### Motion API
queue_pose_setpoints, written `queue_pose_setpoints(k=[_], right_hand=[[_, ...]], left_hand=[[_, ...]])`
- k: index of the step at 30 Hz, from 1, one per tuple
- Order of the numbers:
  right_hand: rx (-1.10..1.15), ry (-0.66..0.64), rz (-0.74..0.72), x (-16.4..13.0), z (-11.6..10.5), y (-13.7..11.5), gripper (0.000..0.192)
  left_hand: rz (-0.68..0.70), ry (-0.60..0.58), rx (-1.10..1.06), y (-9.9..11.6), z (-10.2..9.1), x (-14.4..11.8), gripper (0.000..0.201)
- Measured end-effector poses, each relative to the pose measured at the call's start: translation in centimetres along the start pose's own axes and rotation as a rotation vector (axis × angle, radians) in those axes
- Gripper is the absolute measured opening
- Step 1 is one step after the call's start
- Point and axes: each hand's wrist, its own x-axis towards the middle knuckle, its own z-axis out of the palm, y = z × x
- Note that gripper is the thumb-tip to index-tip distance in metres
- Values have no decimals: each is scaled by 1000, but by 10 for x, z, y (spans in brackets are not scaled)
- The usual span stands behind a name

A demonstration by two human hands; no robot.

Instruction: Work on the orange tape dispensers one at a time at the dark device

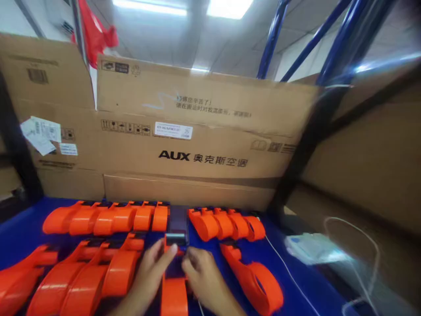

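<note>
An orange device (174,296) with a broad curved body and a small grey screen at its far end lies in front of me, pointing away. My left hand (156,261) grips its head from the left, with the thumb by the screen. On the other side my right hand (199,265) has its fingers curled together against the device; what they pinch is hidden. A thin pale cord shows below the right wrist. Behind the screen stands a dark flat panel (178,219). Nearest on the right rests another orange device (255,281), apart from the hand.
Several like orange devices (82,219) line the back left of the blue surface (210,254), more (87,281) at front left, others (226,224) at back right. A white cable (289,272) runs along the right, near a clear plastic packet (312,250). Cardboard (197,131) walls the back.
</note>
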Motion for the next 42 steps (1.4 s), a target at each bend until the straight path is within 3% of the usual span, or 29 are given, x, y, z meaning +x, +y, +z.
queue_pose_setpoints(k=[10, 20, 25, 30, 34, 38, 42], right_hand=[[54, 56, 1, 1, -1, -9, 23], [154, 96, -5, 11, 0, -2, 22], [197, 92, 18, 9, 3, -2, 19], [220, 103, 17, 10, 3, -2, 17], [212, 113, 36, 12, 4, 2, 17], [175, 104, 77, 10, 6, 4, 16], [134, 59, 103, 6, 2, -1, 20]], left_hand=[[14, 0, -33, 3, -2, 0, 33], [10, 10, -76, 4, 2, 5, 38], [-86, 131, -101, 8, 2, 3, 41], [-236, 336, -173, 11, 5, -2, 40], [-241, 422, -213, 3, 0, -2, 34], [-237, 410, -281, 1, -5, -1, 34], [-231, 330, -350, 12, -3, -2, 49]])
